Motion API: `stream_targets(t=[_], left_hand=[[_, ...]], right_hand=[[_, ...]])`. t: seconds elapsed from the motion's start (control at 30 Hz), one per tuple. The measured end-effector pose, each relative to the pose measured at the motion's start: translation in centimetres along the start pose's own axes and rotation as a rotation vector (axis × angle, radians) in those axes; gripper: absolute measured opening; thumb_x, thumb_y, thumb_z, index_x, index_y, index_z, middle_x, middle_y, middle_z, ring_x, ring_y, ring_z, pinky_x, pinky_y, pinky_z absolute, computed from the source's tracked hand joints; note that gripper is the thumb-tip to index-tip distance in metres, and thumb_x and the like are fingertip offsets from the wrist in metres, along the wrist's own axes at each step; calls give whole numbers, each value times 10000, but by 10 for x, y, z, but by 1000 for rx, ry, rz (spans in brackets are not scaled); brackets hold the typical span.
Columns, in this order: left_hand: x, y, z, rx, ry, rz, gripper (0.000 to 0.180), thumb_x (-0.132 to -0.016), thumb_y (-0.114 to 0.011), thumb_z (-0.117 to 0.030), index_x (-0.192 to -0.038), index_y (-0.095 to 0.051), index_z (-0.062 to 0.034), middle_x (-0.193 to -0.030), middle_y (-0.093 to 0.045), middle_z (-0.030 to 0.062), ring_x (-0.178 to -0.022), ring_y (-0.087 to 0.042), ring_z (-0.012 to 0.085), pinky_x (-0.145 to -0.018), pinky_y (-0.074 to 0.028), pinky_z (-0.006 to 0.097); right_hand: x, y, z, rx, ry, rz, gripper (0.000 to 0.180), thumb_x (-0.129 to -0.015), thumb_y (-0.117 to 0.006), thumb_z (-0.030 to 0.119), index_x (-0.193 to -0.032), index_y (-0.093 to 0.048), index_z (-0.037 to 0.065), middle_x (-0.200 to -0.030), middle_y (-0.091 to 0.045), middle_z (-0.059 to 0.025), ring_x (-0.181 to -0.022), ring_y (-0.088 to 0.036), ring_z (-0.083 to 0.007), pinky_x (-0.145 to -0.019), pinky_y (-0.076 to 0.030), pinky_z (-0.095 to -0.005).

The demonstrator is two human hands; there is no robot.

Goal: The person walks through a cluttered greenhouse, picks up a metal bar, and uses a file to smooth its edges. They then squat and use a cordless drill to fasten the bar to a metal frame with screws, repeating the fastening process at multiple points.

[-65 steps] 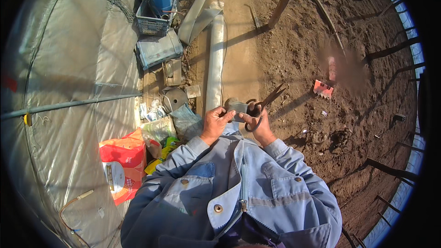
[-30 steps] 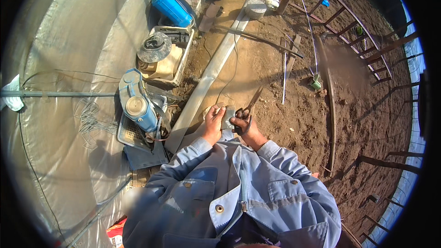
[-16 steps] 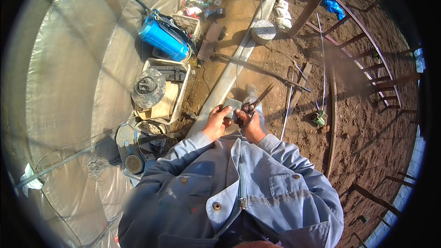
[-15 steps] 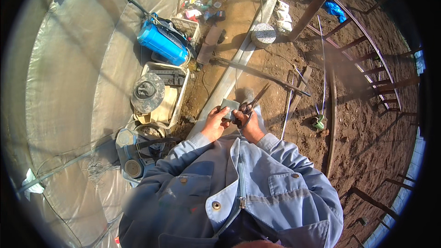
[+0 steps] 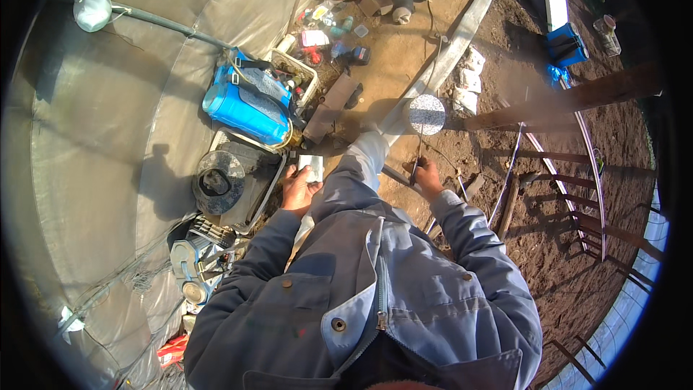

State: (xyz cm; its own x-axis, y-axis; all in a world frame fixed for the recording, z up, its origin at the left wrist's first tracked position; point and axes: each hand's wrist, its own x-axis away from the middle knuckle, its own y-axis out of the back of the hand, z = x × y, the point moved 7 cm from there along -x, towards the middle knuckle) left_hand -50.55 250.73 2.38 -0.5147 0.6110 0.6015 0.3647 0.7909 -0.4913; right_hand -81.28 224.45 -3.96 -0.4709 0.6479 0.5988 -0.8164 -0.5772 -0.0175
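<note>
My left hand [image 5: 296, 192] grips a small flat rectangular piece [image 5: 312, 167], pale in the sunlight, pinched at its lower left between thumb and fingers. Well to the right, my right hand [image 5: 429, 178] is closed around dark scissors [image 5: 413, 171]; most of them is hidden by the hand or lost against the soil. My raised leg [image 5: 356, 171] in grey-blue cloth stretches forward between the two hands. Just ahead of the right hand stands a round speckled seat [image 5: 426, 115].
A blue backpack sprayer [image 5: 249, 105] leans by the plastic sheeting at left. Beside it lie a camouflage hat [image 5: 219, 182] and a crate [image 5: 302, 72]. A pale kerb strip [image 5: 462, 35] runs forward. At right, a dark post [image 5: 570, 99] crosses above brown soil.
My hands have moved apart: the left went left with the flat piece, the right went right and forward with the scissors. A leg has come forward, and the view has shifted.
</note>
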Motion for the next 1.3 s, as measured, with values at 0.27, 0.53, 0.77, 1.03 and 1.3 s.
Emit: stream_targets(t=[0.27, 0.53, 0.77, 1.03, 1.3], left_hand=[[-213, 10, -22, -141, -26, -377, 210, -972, -722, -95, -1122, -578, -63, -1096, -678, 85, -994, -686, 204, -787, -617, 378], [-250, 41, -15, -164, 81, -725, 211, -981, -754, -153, -934, -600, -16, -962, -643, 52, -867, -653, 152, -777, -620, 337], [-311, 83, 16, -87, 137, -852, 190, -1003, -729, -168, -914, -636, -28, -937, -638, 23, -867, -635, 110, -879, -618, 314], [-480, 179, 160, 140, 100, -804, 223, -1035, -694, -204, -906, -622, -37, -940, -630, 28, -921, -659, 122, -949, -597, 320], [-578, 239, 247, 381, 69, -766, 219, -1035, -686, -209, -1100, -663, -1, -1156, -688, 119, -1083, -695, 220, -983, -605, 376]], right_hand=[[-212, 190, 9, 961, -116, -348, 292, -833, -886, 307, -900, -747, 59, -712, -658, -77, -588, -612, -168, -543, -489, -347], [-414, 139, 125, 408, -443, 38, 220, -914, -780, 241, -1073, -727, 98, -892, -689, -27, -815, -634, -157, -669, -545, -370], [-691, 71, 146, 1316, -125, 95, 401, -849, -771, 383, -960, -786, -2, -879, -771, -166, -842, -728, -305, -799, -550, -443], [-978, 70, -11, 1296, -81, -11, 275, -915, -781, 244, -964, -745, -24, -849, -728, -60, -691, -621, -153, -612, -469, -341], [-1090, 21, -84, 1670, 97, 104, 588, -890, -732, 255, -1390, -627, -36, -1227, -723, -216, -1039, -706, -325, -882, -531, -426]])
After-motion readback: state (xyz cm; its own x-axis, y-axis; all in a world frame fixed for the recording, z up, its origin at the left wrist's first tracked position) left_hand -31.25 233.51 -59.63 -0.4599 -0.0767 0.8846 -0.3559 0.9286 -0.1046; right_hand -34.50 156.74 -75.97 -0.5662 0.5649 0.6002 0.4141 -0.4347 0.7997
